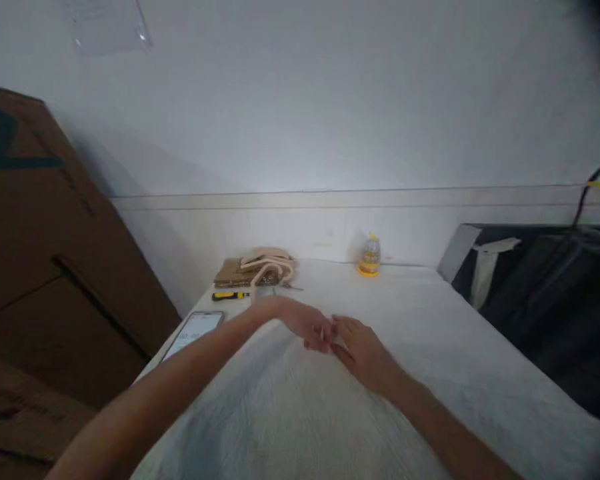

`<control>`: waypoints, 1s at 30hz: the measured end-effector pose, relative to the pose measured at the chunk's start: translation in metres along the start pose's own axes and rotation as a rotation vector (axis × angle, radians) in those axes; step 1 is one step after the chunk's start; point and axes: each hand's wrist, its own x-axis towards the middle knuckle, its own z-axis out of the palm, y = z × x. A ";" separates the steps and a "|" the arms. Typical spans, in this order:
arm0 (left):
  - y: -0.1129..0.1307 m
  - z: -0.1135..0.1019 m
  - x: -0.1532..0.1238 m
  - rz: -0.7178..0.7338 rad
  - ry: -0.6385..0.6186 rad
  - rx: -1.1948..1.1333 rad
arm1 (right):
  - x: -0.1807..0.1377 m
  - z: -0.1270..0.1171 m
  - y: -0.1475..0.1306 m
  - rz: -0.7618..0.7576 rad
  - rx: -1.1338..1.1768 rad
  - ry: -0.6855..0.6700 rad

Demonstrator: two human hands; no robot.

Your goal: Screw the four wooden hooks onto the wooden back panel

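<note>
My left hand [309, 325] and my right hand [364, 350] meet at the fingertips above the white cloth [300, 413] that covers the table. The left fingers are bent and closed together; anything small between them is too blurred to make out. On the right, the fingers stretch toward the left hand, with the thumb apart from them and no object visible. Beyond the left wrist lies a screwdriver [230, 295] with a yellow and black handle. A phone [195, 331] showing digits rests beside the left forearm, which partly covers it.
Beige straps [270, 263] lie on a brown packet [227, 273] at the back left. A clear and yellow container [369, 257] stands near the wall. Large cardboard boxes [55, 233] rise at left. A dark bin-like object [555, 293] borders the table on the right.
</note>
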 end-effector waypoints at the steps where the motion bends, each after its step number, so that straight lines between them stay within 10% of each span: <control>1: -0.004 -0.012 -0.008 -0.018 0.131 0.015 | 0.000 0.000 0.000 -0.006 -0.004 0.020; 7: -0.057 -0.049 -0.017 -0.545 1.166 0.560 | 0.000 0.000 0.001 -0.015 -0.002 0.069; 13: -0.126 -0.039 0.000 -0.762 1.092 0.534 | 0.000 -0.001 -0.001 -0.015 0.009 0.088; 30: -0.177 -0.082 -0.050 -0.558 0.893 0.437 | 0.001 0.000 0.001 -0.027 0.024 0.119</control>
